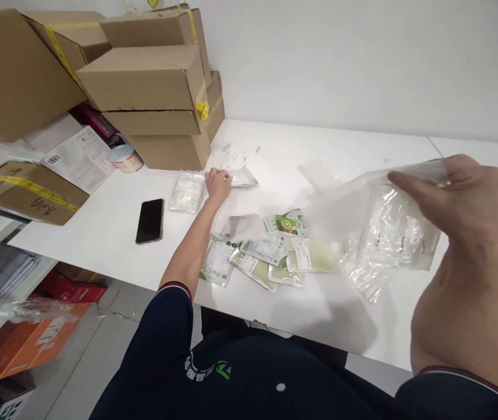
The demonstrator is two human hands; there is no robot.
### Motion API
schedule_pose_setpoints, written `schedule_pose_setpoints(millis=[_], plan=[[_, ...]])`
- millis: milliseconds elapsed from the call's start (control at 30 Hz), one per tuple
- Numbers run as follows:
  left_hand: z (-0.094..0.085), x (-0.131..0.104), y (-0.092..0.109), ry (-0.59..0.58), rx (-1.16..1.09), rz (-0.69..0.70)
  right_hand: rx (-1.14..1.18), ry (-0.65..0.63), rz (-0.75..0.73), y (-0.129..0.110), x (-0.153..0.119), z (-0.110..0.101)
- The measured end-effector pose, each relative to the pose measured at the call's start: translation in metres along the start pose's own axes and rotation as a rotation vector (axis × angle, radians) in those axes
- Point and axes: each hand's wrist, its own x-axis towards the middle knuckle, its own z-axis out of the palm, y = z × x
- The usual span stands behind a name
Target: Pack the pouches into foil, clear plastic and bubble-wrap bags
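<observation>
My left hand (218, 184) reaches across the white table (113, 245), its fingers bent down between a clear packet of pale contents (186, 191) and a silvery pouch (244, 177). Whether the fingers grip either one is too small to tell. Raised at the right, my right hand (463, 192) pinches a translucent plastic bag (349, 192) between thumb and fingers. Behind and below it lies a stack of clear plastic packaging (402, 233). Green-and-white pouches (253, 268) overlap at the table's middle, near one with a kiwi picture (287, 223).
A black phone (150, 220) lies on the table at the left. Stacked cardboard boxes (144, 81) stand at the back left, with a round tub (125, 158) beside them. An orange box (30, 344) sits low at the left. A white wall (354, 64) rises behind the table.
</observation>
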Motion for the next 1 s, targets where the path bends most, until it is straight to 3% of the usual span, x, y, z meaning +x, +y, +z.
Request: schedule_pose_setpoints(millis=[100, 233, 367, 500, 567, 633, 667, 733, 833, 900, 933, 1000], plan=[[-0.023, 0.005, 0.023, 0.045, -0.060, 0.127, 0.107, -0.138, 0.091, 0.005, -0.009, 0.014], [-0.058, 0.012, 0.056, 0.087, -0.056, 0.227, 0.193, -0.262, -0.009, -0.004, -0.016, 0.040], [-0.095, 0.008, 0.093, 0.134, -0.125, 0.374, 0.316, -0.372, -0.107, -0.025, -0.016, 0.052], [-0.122, -0.036, 0.148, 0.063, -0.148, 0.497, 0.333, -0.397, -0.316, -0.058, -0.011, 0.061], [-0.120, -0.069, 0.170, -0.065, -0.218, 0.608, 0.363, -0.403, -0.366, -0.073, -0.010, 0.074], [-0.109, -0.098, 0.173, -0.171, -0.340, 0.734, 0.362, -0.437, -0.348, -0.080, -0.011, 0.087], [-0.103, -0.108, 0.164, -0.146, -0.362, 0.740, 0.343, -0.441, -0.316, -0.079, -0.012, 0.092], [-0.093, -0.117, 0.124, -0.035, -0.326, 0.605, 0.307, -0.393, -0.200, -0.069, -0.014, 0.094], [-0.090, -0.107, 0.030, 0.080, 0.030, 0.155, 0.318, -0.230, 0.038, -0.040, -0.018, 0.078], [-0.092, -0.095, -0.029, 0.049, 0.271, -0.150, 0.323, -0.141, 0.169, -0.020, -0.021, 0.062], [-0.091, -0.089, -0.051, -0.012, 0.331, -0.227, 0.317, -0.114, 0.208, -0.012, -0.023, 0.055], [-0.089, -0.080, -0.076, -0.094, 0.384, -0.257, 0.314, -0.101, 0.251, 0.000, -0.030, 0.047]])
